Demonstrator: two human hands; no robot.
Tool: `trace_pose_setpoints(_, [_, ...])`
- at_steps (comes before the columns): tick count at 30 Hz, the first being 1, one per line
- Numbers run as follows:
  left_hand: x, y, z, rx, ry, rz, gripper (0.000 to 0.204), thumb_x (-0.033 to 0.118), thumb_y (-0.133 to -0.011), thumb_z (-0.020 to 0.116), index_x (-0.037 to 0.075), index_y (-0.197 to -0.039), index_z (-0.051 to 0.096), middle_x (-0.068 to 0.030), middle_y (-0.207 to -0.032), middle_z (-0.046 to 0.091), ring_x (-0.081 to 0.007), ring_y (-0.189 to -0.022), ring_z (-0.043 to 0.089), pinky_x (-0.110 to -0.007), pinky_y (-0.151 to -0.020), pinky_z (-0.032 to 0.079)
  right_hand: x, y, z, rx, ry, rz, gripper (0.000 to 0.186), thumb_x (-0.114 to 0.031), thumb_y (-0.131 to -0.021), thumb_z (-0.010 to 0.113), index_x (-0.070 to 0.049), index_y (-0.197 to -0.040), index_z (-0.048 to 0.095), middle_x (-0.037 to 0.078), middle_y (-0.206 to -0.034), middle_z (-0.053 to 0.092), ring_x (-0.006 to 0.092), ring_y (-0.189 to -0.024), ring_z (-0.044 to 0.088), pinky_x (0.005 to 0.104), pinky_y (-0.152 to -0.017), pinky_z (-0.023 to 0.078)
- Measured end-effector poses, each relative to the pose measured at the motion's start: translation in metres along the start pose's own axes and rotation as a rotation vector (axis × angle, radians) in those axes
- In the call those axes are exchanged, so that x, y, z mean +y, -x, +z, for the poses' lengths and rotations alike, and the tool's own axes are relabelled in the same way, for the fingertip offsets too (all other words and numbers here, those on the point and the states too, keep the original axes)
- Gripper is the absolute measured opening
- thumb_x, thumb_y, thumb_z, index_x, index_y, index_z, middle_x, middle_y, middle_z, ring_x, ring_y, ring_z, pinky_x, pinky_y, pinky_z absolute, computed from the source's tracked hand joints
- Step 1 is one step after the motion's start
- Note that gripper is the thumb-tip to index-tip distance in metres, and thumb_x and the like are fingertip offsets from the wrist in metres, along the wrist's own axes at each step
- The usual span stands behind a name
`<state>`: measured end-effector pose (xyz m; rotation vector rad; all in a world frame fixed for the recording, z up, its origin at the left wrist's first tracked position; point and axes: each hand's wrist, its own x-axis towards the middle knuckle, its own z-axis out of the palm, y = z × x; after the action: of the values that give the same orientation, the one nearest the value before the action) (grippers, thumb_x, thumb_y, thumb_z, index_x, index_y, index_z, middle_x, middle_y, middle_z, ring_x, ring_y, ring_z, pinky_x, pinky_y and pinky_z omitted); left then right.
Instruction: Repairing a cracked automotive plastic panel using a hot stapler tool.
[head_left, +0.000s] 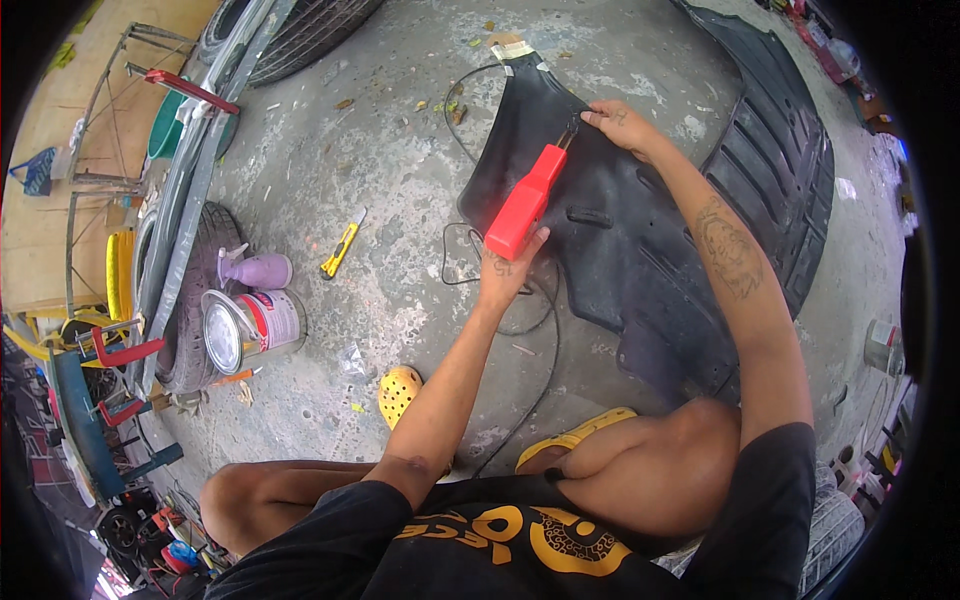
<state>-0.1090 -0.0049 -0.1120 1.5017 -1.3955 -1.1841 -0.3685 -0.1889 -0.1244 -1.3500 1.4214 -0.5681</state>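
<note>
My left hand [512, 270] is closed around the rear of a red hot stapler [527, 202], a corded plastic welder with two metal prongs at its front. The prongs reach to the edge of a black molded plastic car liner [535, 130] on the floor. At that same edge, close to the prong tips, my right hand [615, 122] grips the liner between thumb and fingers. Pale tape [512, 50] covers the liner's far tip. A black cord [553, 350] loops over the floor below my left hand. Whether a staple sits in the prongs is too small to tell.
A yellow utility knife [343, 245] lies on the concrete, left of the liner. Farther left are a paint can [270, 325], a purple spray bottle [258, 270], a tire [215, 235] and a long grey panel with red clamps [190, 90]. A glass jar [882, 347] stands at right.
</note>
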Motion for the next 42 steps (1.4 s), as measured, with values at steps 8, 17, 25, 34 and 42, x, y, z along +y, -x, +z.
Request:
trace_pose_setpoints(8, [-0.013, -0.008, 0.004, -0.052, 0.065, -0.03, 0.038, 0.027, -0.085, 0.076, 0.0, -0.11, 0.066, -0.0115, -0.099, 0.069, -0.0217, -0.093, 0.065, -0.035, -0.082, 0.049, 0.006, -0.003, 0.001, 0.062, -0.009, -0.018, 0.03, -0.022, -0.099, 0.057, 0.001, -0.116, 0.066, 0.005, -0.103, 0.07, 0.0129, -0.09, 0.064, 0.0279, -0.082, 0.05])
trace_pose_setpoints(17, [-0.015, -0.009, 0.005, -0.072, 0.075, 0.027, 0.038, 0.025, -0.086, 0.077, 0.002, -0.113, 0.065, -0.0045, -0.1, 0.067, -0.0129, -0.091, 0.062, -0.03, -0.079, 0.05, -0.006, 0.004, 0.004, -0.015, -0.113, 0.002, 0.029, -0.02, -0.099, 0.056, 0.002, -0.113, 0.066, 0.008, -0.1, 0.071, 0.0151, -0.085, 0.066, 0.0289, -0.077, 0.053])
trace_pose_setpoints(25, [-0.002, -0.007, 0.002, -0.046, 0.047, 0.047, 0.039, 0.026, -0.085, 0.076, -0.002, -0.109, 0.064, -0.0115, -0.096, 0.068, -0.0217, -0.09, 0.064, -0.035, -0.081, 0.049, -0.001, 0.002, 0.003, 0.029, -0.055, -0.001, 0.032, -0.022, -0.098, 0.057, 0.003, -0.117, 0.065, 0.01, -0.103, 0.07, 0.0166, -0.09, 0.066, 0.0297, -0.08, 0.052])
trace_pose_setpoints(34, [0.009, 0.003, -0.049, -0.058, 0.149, -0.085, 0.03, 0.018, -0.084, 0.078, 0.003, -0.107, 0.066, 0.0001, -0.079, 0.064, -0.0079, -0.068, 0.059, -0.025, -0.062, 0.047, -0.011, 0.017, 0.0, -0.058, 0.159, 0.004, 0.05, -0.046, -0.099, 0.054, -0.001, -0.118, 0.066, 0.005, -0.105, 0.07, 0.0142, -0.095, 0.064, 0.0265, -0.087, 0.048])
trace_pose_setpoints(42, [0.011, 0.032, -0.096, -0.2, 0.034, -0.066, 0.031, 0.017, -0.085, 0.078, 0.005, -0.111, 0.066, 0.0029, -0.077, 0.061, -0.0056, -0.066, 0.056, -0.023, -0.057, 0.044, 0.005, 0.038, 0.029, -0.099, 0.041, -0.016, 0.051, -0.047, -0.099, 0.053, 0.0, -0.11, 0.067, 0.007, -0.096, 0.071, 0.0167, -0.087, 0.066, 0.0301, -0.081, 0.051])
